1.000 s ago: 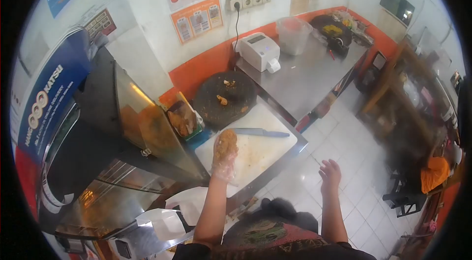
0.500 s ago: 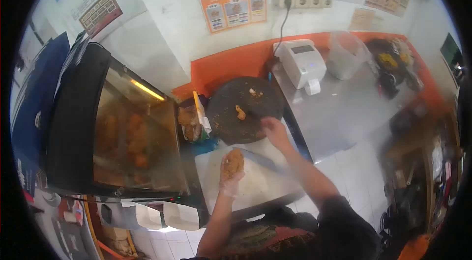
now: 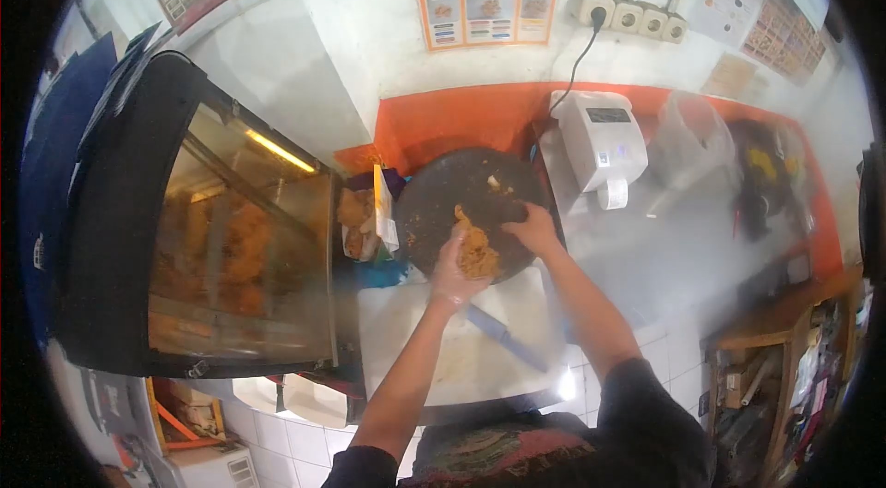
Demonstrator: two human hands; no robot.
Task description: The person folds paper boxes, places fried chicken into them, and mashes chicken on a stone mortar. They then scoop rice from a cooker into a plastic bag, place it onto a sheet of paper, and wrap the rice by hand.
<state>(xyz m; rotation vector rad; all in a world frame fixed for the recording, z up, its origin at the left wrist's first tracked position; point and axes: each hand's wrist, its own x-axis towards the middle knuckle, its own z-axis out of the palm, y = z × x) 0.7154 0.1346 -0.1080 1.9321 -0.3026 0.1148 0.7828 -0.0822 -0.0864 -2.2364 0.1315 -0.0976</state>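
Note:
My left hand (image 3: 450,274), in a clear plastic glove, holds a piece of fried chicken (image 3: 477,254) at the near side of a round dark stone mortar (image 3: 434,202). My right hand (image 3: 533,228) lies on the mortar's right side, fingers curled around a dark pestle (image 3: 501,209). A few crumbs lie in the mortar. Just below it is a white cutting board (image 3: 415,350), with a blue-handled knife (image 3: 506,339) lying across it between my forearms.
A glass food warmer (image 3: 231,248) holding fried pieces fills the left. A small tub of fried bits (image 3: 355,222) stands beside the mortar. A white label printer (image 3: 602,139) and a plastic container (image 3: 692,137) stand on the steel counter (image 3: 664,248) to the right.
My left hand carried the chicken from the cutting board up onto the mortar. My right hand rose from my side, reached the mortar and closed on the pestle. The view turned left.

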